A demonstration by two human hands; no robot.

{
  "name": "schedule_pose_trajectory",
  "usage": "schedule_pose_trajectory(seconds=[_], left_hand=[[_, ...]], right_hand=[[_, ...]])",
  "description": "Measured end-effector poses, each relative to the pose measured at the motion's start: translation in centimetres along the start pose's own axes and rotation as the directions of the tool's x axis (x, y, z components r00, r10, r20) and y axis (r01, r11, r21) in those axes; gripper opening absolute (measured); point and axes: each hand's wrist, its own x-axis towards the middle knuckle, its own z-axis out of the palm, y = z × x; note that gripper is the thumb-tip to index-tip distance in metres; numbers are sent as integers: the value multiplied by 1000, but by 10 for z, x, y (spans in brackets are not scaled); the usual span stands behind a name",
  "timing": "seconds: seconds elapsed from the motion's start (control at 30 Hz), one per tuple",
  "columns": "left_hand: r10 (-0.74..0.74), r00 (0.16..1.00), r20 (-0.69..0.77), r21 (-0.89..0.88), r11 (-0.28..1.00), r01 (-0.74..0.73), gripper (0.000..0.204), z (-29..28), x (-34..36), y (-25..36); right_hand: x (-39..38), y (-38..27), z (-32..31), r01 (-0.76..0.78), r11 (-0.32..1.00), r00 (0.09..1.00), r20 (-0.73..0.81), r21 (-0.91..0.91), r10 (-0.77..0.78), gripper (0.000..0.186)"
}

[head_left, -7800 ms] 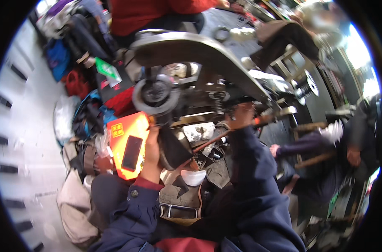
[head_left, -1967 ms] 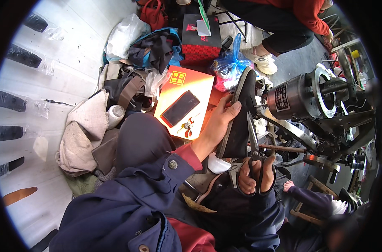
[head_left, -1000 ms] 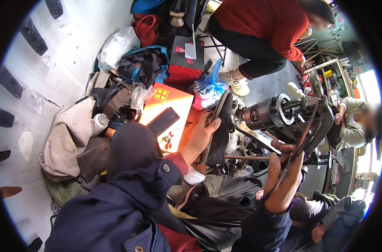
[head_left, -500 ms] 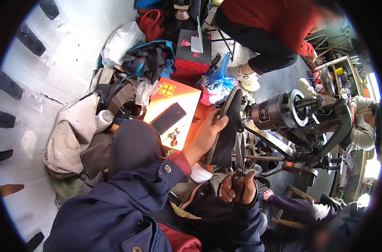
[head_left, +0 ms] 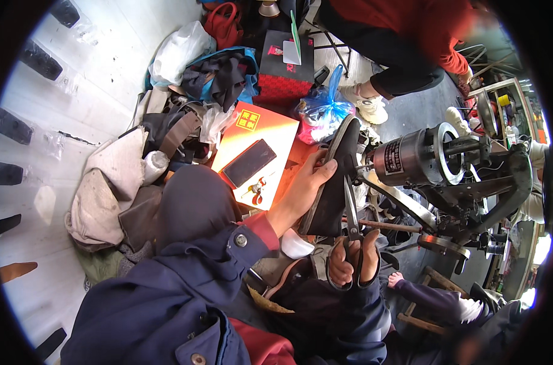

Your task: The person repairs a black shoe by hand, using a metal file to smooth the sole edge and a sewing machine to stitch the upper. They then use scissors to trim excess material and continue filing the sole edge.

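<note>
My left hand (head_left: 307, 185) grips a black shoe (head_left: 326, 216) with a pale sole edge, held upright on its side with the toe pointing up. Dark-handled metal scissors (head_left: 350, 204) are in my right hand (head_left: 352, 258), their blades lying along the shoe's side. Just right of the shoe stands a metal sewing machine (head_left: 413, 158) with a cylindrical head, whose thin tip is close to the shoe. An orange-and-yellow box (head_left: 234, 152) left of my left hand bears a phone (head_left: 250, 161) and a small metal object (head_left: 258, 191).
A pale wall (head_left: 45, 121) curves down the left. Bags, cloth (head_left: 106, 194) and a black-and-red box (head_left: 285, 79) crowd the far side. A person in red (head_left: 416, 36) sits beyond the machine, another's hand (head_left: 395, 280) shows at right. A wooden stool (head_left: 428, 322) stands low right.
A second ago my right hand was raised with the scissors over the machine; it has come down, bringing the blades to the shoe. My left hand still grips the shoe.
</note>
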Motion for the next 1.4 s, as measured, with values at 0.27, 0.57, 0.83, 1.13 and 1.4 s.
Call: schedule_pose_trajectory(seconds=[0.27, 0.57, 0.83, 1.13, 1.4], left_hand=[[16, 999, -46, -61, 998, -19, 65, 4, -1, -2], [43, 998, -41, -78, 996, -46, 63, 8, 0, -2], [52, 999, -10, -68, 996, -52, 60, 8, -2, 5], [38, 999, -2, -65, 997, -38, 62, 8, -3, 5], [59, 998, -3, -47, 997, -59, 60, 9, -3, 7]], right_hand=[[3, -1, -4, 5, 999, 1000, 20, 47, -6, 90], [5, -7, -2, 3, 1000, 1000, 6, 20, -4, 92], [2, -8, -4, -1, 999, 1000, 27, 33, 0, 93], [4, -9, -4, -4, 998, 1000, 0, 56, 4, 95], [3, -6, -4, 5, 999, 1000, 18, 36, -6, 94]])
